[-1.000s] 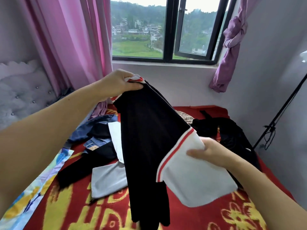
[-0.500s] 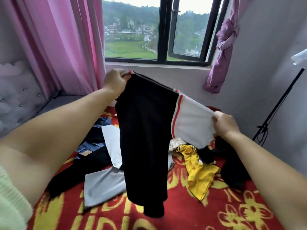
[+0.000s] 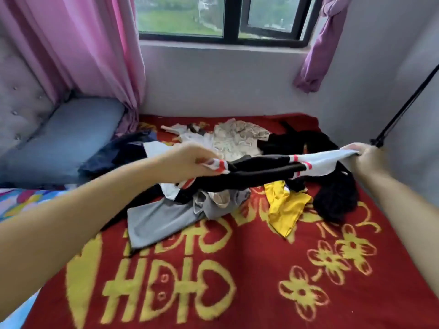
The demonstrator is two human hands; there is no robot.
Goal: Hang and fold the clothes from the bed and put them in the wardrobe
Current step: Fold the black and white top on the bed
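Stretching black shirt (image 3: pixel 256 169) between left hand (image 3: pixel 190 162), right hand (image 3: pixel 367 157) above bed (image 3: pixel 237 281).

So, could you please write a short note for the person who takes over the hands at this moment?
Left hand pinches one white, red-striped sleeve of the black shirt; right hand grips the other sleeve. The shirt hangs stretched between them above the red blanket.
Done: nothing shows as folded or hung.
Left: fold or hang this shirt, then the yellow garment, grey garment, jeans and black clothes lying loose. No wardrobe in view.
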